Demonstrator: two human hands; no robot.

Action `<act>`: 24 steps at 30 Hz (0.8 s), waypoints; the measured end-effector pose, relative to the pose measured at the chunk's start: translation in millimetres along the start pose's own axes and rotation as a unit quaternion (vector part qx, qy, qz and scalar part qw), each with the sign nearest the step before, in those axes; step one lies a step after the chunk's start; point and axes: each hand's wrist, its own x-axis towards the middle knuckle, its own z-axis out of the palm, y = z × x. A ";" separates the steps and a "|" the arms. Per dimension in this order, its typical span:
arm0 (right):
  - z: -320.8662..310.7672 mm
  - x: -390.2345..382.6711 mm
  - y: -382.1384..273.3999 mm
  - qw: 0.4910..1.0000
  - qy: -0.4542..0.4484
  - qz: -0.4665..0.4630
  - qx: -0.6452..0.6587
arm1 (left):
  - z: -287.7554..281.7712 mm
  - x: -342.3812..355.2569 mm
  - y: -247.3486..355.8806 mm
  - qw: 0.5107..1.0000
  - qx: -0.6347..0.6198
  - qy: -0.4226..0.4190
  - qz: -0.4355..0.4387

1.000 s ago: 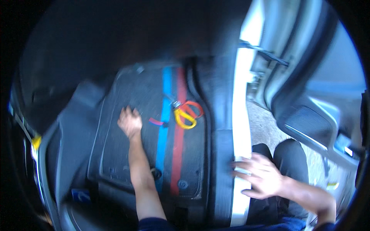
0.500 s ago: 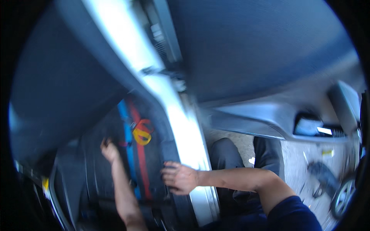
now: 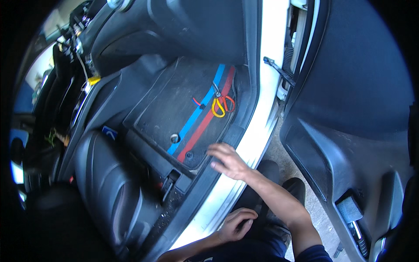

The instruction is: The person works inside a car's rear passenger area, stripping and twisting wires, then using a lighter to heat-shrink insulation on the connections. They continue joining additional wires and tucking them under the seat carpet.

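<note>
My right hand (image 3: 229, 161) reaches over the white door sill (image 3: 238, 188) of a car, fingers spread and holding nothing. Its fingertips are by the black inner trim, close to the corner of the floor mat (image 3: 168, 98). In front of my lap is my left hand (image 3: 238, 223), loosely curled with thumb and fingers apart; nothing shows in it. On the mat, which has a blue stripe and a red stripe, lie scissors (image 3: 219, 102) with one yellow and one red handle loop. A short red-and-blue wire piece with a black part (image 3: 200, 106) lies near them.
A black car seat (image 3: 111, 187) stands left of the mat. The open door (image 3: 349, 87) fills the right side, its pocket holding a grey block-headed tool (image 3: 349, 209). A black door check strap (image 3: 279, 70) spans the gap. A yellow object (image 3: 93, 81) sits by the console.
My left hand has drawn back from over the mat to my lap. My right hand stays at the sill, and the view has turned toward the car's interior.
</note>
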 end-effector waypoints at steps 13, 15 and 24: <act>0.1 -209.2 7.0 0.960 -0.004 0.235 -0.149 | 83.0 -37.3 -104.0 0.917 0.278 -0.069 -0.278; -4.6 -217.1 12.5 0.954 -0.020 0.254 -0.159 | 91.6 -30.1 -104.7 0.899 0.308 -0.101 -0.293; -23.6 -265.0 9.6 0.936 0.072 0.320 -0.125 | 101.2 -6.2 -98.1 0.898 0.305 -0.122 -0.291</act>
